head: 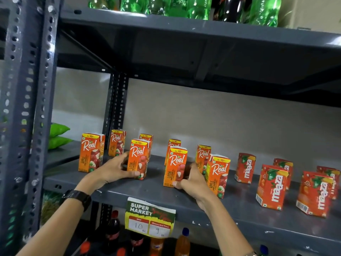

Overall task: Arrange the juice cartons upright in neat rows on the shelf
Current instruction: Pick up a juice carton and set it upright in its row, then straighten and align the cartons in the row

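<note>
"Real" cartons [138,159], "maaza" cartons [272,187]

Single head view, close, facing forward onto shelf [129,193] front.

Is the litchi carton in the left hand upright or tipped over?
Upright. The litchi carton stands on its base on the shelf, yellow top up, with the left hand gripping its lower side.

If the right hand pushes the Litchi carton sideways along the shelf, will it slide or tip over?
The Litchi carton stands tall on a narrow base, so a high push may tip it. The right hand holds it low, which probably helps it slide. The metal shelf looks smooth, so sliding seems likely.
</note>
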`<action>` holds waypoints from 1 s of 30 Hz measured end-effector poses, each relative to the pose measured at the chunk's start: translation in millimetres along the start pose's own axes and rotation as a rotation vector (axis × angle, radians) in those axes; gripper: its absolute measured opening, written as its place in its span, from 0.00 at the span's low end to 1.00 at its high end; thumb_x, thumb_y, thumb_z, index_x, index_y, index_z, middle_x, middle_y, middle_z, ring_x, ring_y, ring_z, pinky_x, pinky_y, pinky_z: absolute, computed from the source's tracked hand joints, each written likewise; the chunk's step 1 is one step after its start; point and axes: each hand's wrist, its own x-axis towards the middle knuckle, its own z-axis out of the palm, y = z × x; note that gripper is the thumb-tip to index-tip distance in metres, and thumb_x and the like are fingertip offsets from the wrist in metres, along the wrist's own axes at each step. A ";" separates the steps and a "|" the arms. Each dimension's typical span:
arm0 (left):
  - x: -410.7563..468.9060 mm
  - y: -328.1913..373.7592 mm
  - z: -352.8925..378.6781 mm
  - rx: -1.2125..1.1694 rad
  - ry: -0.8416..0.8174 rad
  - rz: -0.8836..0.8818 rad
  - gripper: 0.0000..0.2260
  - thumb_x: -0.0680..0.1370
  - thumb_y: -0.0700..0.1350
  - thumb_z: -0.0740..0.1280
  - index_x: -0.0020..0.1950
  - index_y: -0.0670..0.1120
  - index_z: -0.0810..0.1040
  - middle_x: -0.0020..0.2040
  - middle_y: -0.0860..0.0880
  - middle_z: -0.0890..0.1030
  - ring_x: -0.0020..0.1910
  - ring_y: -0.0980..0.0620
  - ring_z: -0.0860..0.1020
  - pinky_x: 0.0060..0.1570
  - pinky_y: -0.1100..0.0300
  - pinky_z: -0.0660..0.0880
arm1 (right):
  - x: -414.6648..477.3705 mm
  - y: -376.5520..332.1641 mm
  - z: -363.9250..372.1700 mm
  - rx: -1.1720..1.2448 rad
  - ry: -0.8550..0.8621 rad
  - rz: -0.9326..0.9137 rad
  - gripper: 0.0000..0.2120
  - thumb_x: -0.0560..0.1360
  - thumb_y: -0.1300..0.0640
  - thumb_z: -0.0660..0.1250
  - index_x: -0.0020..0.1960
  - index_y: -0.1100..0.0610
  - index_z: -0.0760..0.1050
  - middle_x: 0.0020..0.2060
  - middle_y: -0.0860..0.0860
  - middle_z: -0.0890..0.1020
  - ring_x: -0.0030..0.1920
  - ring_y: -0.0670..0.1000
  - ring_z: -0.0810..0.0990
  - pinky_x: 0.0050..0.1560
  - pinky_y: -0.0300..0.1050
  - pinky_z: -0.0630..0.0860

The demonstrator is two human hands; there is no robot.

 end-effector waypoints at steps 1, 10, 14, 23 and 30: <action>0.8 -0.2 -0.3 -0.008 0.000 -0.006 0.47 0.47 0.67 0.76 0.63 0.58 0.64 0.56 0.59 0.74 0.58 0.57 0.72 0.61 0.56 0.68 | -0.3 -0.1 -0.5 0.005 -0.005 0.005 0.26 0.70 0.66 0.70 0.62 0.53 0.61 0.63 0.53 0.74 0.64 0.54 0.73 0.63 0.50 0.70; -0.8 -0.9 -1.8 -0.084 -0.041 0.000 0.44 0.49 0.62 0.78 0.62 0.59 0.66 0.56 0.58 0.75 0.57 0.58 0.74 0.54 0.61 0.71 | -3.0 -2.2 1.5 -0.035 0.004 0.006 0.28 0.71 0.64 0.70 0.65 0.55 0.60 0.64 0.53 0.73 0.65 0.55 0.72 0.63 0.50 0.71; -0.5 -3.2 -2.0 -0.104 -0.027 0.005 0.35 0.56 0.56 0.79 0.59 0.60 0.68 0.59 0.55 0.76 0.59 0.54 0.75 0.58 0.57 0.71 | -2.8 -3.2 3.4 -0.075 0.029 0.004 0.29 0.71 0.63 0.70 0.66 0.57 0.60 0.65 0.54 0.73 0.66 0.56 0.72 0.63 0.50 0.71; -16.6 23.4 16.5 -0.206 0.324 0.200 0.41 0.65 0.44 0.77 0.72 0.51 0.59 0.66 0.48 0.71 0.62 0.52 0.71 0.60 0.58 0.67 | -34.8 3.3 -4.9 0.038 0.095 -0.087 0.29 0.69 0.59 0.72 0.65 0.54 0.62 0.60 0.50 0.73 0.60 0.48 0.72 0.56 0.40 0.68; -25.7 98.9 121.8 0.175 1.022 0.329 0.29 0.69 0.46 0.73 0.67 0.54 0.66 0.72 0.45 0.62 0.72 0.44 0.57 0.67 0.38 0.57 | -87.2 14.1 -82.0 0.182 0.529 -0.487 0.16 0.70 0.62 0.71 0.51 0.45 0.72 0.48 0.41 0.79 0.51 0.39 0.78 0.53 0.34 0.75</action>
